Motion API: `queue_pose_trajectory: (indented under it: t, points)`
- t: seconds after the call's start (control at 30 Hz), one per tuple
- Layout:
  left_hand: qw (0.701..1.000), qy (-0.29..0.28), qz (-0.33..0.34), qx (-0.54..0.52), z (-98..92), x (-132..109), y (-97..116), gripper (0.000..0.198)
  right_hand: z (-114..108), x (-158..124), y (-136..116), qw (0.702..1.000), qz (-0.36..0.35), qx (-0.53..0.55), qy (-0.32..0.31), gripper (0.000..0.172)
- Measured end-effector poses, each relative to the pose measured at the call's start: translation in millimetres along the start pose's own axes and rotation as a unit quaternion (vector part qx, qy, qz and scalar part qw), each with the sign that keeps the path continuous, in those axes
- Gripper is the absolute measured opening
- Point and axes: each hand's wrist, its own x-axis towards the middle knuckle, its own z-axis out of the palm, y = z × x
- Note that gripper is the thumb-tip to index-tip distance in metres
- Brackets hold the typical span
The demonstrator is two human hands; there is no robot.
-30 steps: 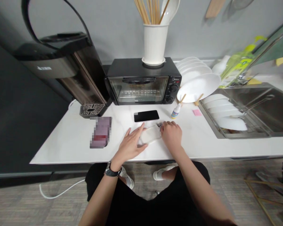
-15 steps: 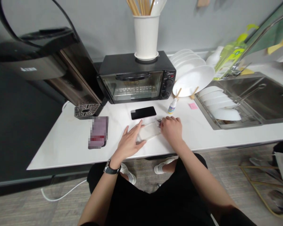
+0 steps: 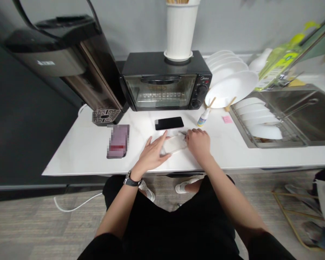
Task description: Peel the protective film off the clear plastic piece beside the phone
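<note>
I'm bracing clear case [image 3: 174,144] at left w/ spread L hand [image 3: 152,153], for steadiness; R hand [image 3: 199,143] curling at right end, can't tell pinch.

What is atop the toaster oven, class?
A saucer bearing a white utensil cup with wooden sticks inside. The patch of toaster oven under the saucer is covered.
</note>
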Motion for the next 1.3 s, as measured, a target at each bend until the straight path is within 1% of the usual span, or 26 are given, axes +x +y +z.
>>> queue_pose_trajectory:
  t: [0.1, 0.2, 0.27, 0.33, 0.4, 0.47, 0.53, 0.6, 0.67, 0.73, 0.8, 0.87, 0.93, 1.0, 1.07, 1.2, 1.27, 1.3]
  points:
    - [1.0, 0.0, -0.001, 0.0, 1.3, 1, -1, 0.067, 1, 2, -19, 1.0, -0.027, 0.013, -0.009, 0.022]
    - [1.0, -0.002, -0.002, 0.001, 4.1, 2, -4, 0.068, 1, -8, -33, 0.997, -0.066, 0.03, -0.034, 0.017]
    - [1.0, -0.004, 0.003, -0.002, 5.0, 3, -4, 0.068, 1, -16, -29, 0.997, -0.059, 0.028, -0.042, 0.017]
    - [1.0, 0.0, 0.006, -0.004, 4.2, 2, -2, 0.068, 1, -19, -16, 0.999, -0.02, 0.012, -0.037, 0.02]
    - [1.0, 0.003, 0.003, -0.003, 1.8, 1, 0, 0.068, 2, -15, -4, 0.999, 0.022, -0.006, -0.024, 0.023]
    - [1.0, -0.002, -0.003, 0.002, -1.3, 0, 2, 0.067, 2, -6, -1, 0.999, 0.039, -0.014, -0.012, 0.025]
    - [1.0, -0.008, -0.008, 0.008, -3.9, -1, 4, 0.066, 2, 1, -12, 1.0, 0.029, -0.01, -0.006, 0.025]
    - [1.0, -0.011, -0.011, 0.01, -5.0, -1, 4, 0.066, 2, 3, -30, 1.0, 0.001, 0.002, -0.008, 0.023]
    - [1.0, -0.012, -0.013, 0.012, -4.3, 0, 3, 0.066, 1, -3, -46, 0.999, -0.029, 0.018, -0.016, 0.019]
    - [1.0, -0.014, -0.009, 0.012, -2.8, 1, 2, 0.065, 1, -11, -50, 0.998, -0.045, 0.028, -0.026, 0.016]
    - [1.0, -0.012, -0.001, 0.011, -1.1, 2, 2, 0.065, 1, -18, -39, 0.999, -0.033, 0.027, -0.033, 0.016]
    - [1.0, -0.01, 0.006, 0.01, -0.1, 2, 2, 0.067, 1, -18, -18, 0.999, 0.0, 0.015, -0.033, 0.017]
    - [1.0, -0.01, 0.01, 0.008, 0.2, 2, 2, 0.068, 1, -13, 0, 0.999, 0.039, -0.001, -0.024, 0.02]
    - [1.0, -0.01, 0.012, 0.002, 0.3, 2, 2, 0.067, 1, -5, 7, 0.998, 0.055, -0.007, -0.018, 0.022]
    - [1.0, -0.004, 0.014, -0.004, 0.8, 2, 0, 0.067, 3, 1, -2, 0.999, 0.043, 0.0, -0.022, 0.021]
    - [1.0, 0.003, 0.01, -0.008, 3.6, 2, -4, 0.069, 4, 0, -39, 0.998, -0.019, 0.036, -0.049, 0.014]
    - [1.0, 0.002, 0.011, -0.014, 4.3, 2, -5, 0.071, 2, -6, -47, 0.996, -0.039, 0.049, -0.062, 0.01]
    - [1.0, 0.002, 0.013, -0.019, 4.1, 1, -5, 0.071, 1, -9, -46, 0.996, -0.042, 0.051, -0.066, 0.009]
